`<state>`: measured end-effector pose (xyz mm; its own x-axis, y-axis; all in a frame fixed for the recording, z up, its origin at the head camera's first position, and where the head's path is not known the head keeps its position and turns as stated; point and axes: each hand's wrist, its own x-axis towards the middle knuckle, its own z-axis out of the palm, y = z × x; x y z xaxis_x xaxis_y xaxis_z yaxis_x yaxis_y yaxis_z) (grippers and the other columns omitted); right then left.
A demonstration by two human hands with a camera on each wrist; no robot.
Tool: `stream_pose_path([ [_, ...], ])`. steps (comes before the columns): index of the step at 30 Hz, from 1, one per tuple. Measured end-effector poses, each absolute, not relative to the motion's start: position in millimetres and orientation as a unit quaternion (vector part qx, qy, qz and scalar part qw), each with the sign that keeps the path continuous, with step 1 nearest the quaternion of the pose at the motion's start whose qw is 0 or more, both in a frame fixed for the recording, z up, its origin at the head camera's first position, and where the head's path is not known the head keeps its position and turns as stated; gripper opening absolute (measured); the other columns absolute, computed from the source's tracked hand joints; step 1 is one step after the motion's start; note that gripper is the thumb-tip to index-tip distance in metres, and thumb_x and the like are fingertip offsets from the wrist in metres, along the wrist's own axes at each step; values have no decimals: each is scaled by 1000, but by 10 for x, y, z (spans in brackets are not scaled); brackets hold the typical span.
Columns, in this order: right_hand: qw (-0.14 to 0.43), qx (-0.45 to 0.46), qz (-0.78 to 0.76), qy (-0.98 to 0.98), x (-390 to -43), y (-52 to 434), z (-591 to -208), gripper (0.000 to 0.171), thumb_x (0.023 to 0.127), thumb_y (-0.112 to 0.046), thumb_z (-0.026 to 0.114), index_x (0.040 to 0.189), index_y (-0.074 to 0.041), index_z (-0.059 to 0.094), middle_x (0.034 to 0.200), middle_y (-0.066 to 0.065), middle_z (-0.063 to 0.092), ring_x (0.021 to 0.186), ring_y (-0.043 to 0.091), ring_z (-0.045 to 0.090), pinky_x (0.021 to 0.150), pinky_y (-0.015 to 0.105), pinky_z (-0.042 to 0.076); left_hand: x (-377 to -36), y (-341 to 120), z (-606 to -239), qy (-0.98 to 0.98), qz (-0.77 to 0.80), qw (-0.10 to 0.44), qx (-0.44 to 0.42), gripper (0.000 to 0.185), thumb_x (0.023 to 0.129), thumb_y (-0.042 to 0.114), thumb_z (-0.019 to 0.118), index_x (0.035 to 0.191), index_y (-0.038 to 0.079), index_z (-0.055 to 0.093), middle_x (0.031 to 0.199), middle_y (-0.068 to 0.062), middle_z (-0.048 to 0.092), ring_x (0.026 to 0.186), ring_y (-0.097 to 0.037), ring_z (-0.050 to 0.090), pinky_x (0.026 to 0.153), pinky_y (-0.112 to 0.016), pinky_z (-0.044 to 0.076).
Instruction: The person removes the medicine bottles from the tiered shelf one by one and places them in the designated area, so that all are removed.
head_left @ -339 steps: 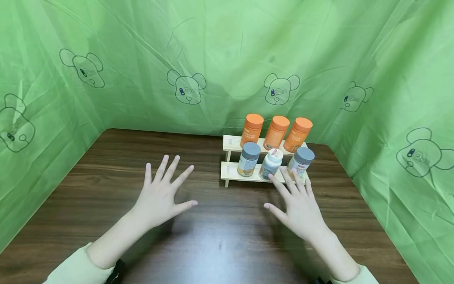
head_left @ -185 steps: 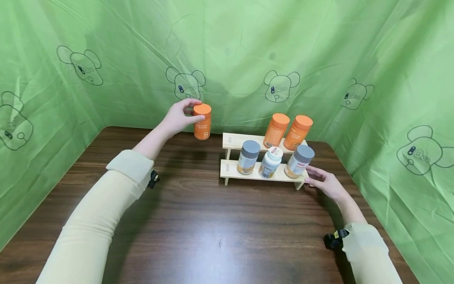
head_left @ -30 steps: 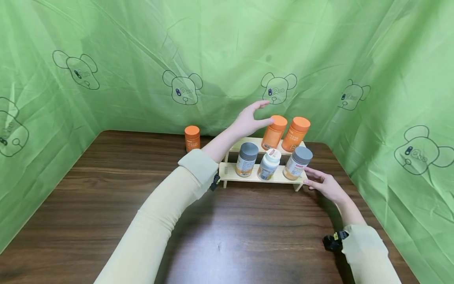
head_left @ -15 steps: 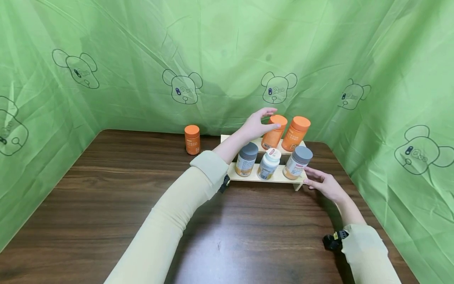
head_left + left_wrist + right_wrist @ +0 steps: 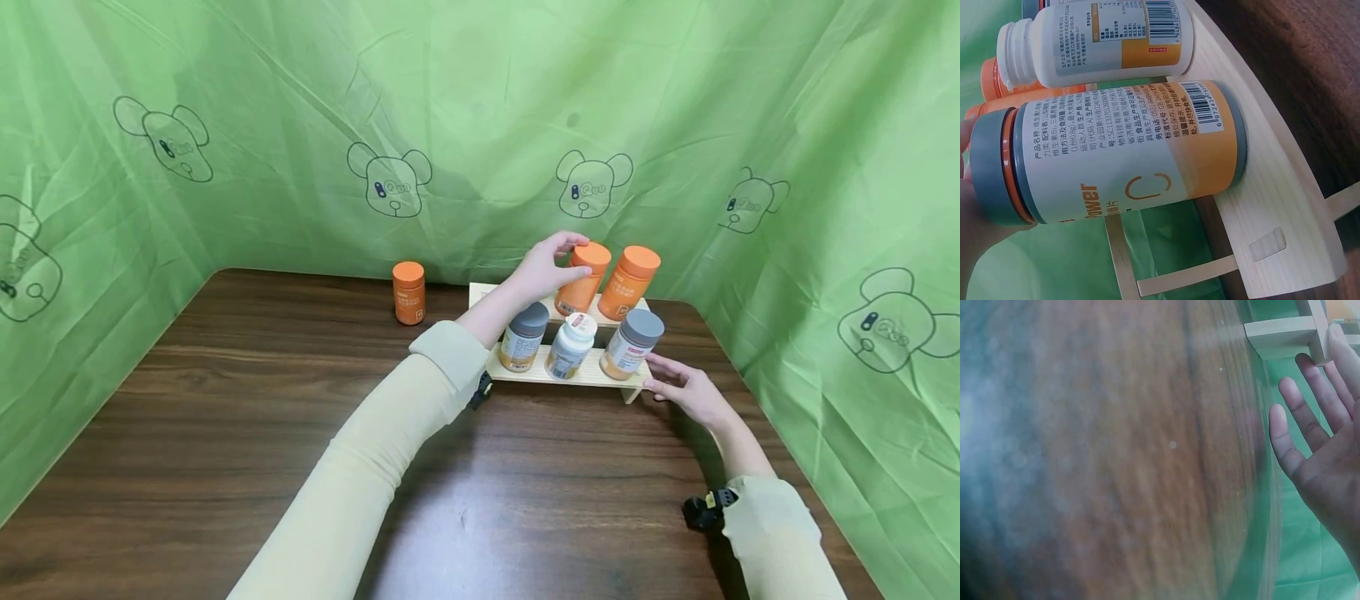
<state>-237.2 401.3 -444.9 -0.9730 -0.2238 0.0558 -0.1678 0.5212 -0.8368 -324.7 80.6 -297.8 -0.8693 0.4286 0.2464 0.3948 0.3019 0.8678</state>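
My left hand reaches over the back shelf of a two-step wooden display stand, thumb and fingers round the orange cap of the middle orange bottle. A second orange bottle stands just right of it. At the stand's right end, my right hand pinches the end of the lower shelf, thumb at the front. In the right wrist view its other fingers extend beside the stand. A grey-capped bottle on the lower step fills the left wrist view, where the left hand shows only at the edge.
On the lower step stand a white-capped bottle and another grey-capped bottle. A third orange bottle stands on the dark wooden table, left of the stand. Green cloth hangs around the table's back and sides.
Earlier, the left hand lifted one orange bottle off the stand; it now stands on the table at left. Since then the left hand has come down onto the middle orange bottle's cap. The right hand stays put.
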Motion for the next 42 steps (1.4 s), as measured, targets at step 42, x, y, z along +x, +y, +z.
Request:
stream_pose_path([
  [42,27,-118,-481,868,-2345,3978,-4423,57,92,-17,62,140,3,40,133,28,48,96,-5,58,71,28,56,-3106,528,-2786,770,581,-64,257,41,85,25,71,123,19,56,125,1,58,101,-18,60,80,-24,52],
])
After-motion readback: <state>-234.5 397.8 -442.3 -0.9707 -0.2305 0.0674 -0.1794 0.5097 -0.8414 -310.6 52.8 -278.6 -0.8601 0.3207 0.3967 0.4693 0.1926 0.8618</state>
